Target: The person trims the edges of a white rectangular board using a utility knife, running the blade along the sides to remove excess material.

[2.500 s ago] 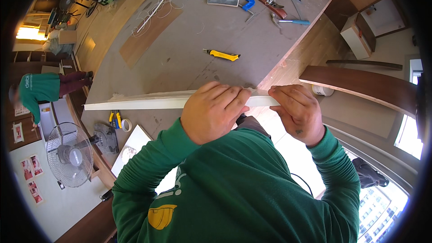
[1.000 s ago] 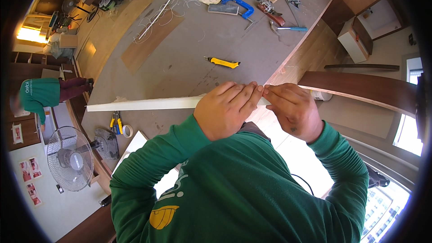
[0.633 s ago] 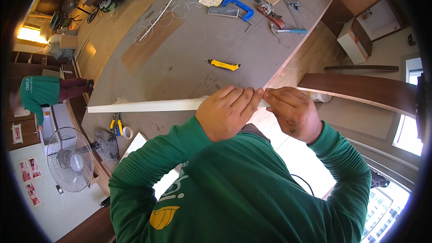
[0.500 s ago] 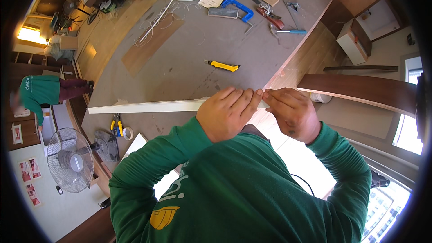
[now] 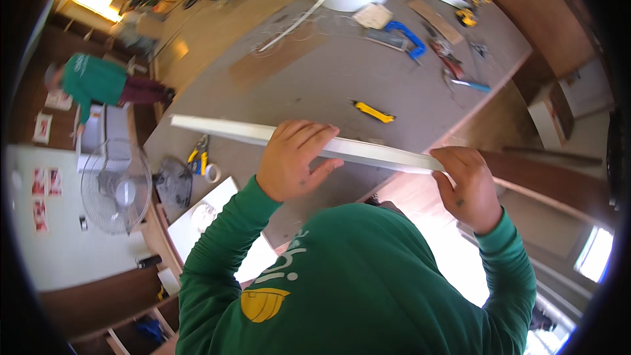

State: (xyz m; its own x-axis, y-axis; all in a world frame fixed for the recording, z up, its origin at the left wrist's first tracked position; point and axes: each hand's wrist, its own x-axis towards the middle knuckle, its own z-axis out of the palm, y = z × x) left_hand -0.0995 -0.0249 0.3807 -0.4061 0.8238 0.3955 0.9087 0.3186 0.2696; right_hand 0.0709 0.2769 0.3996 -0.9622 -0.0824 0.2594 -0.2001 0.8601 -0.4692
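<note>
A long, narrow white board (image 5: 374, 150) slants across in front of me, its left end farther away and its right end nearer. My left hand (image 5: 296, 161) is closed over it near the middle, fingers on top and the thumb below the near edge. At the right end, my right hand (image 5: 470, 187) grips the board between fingers and thumb. Beyond it, on the grey-brown worktable (image 5: 289, 102), lies a yellow utility knife (image 5: 373, 112), which neither hand touches.
A blue clamp (image 5: 409, 38), a hammer (image 5: 470, 85), a yellow drill (image 5: 468, 16) and a coiled white strip (image 5: 358, 1) lie at the far side. Pliers (image 5: 199, 156) and a tape roll (image 5: 212, 172) sit left, near a fan (image 5: 118, 187). A co-worker (image 5: 98, 82) stands far left.
My hands have moved apart: the left slid left along the board, the right went farther right. The board now tilts, its right end lower in view. The whole view has shifted too.
</note>
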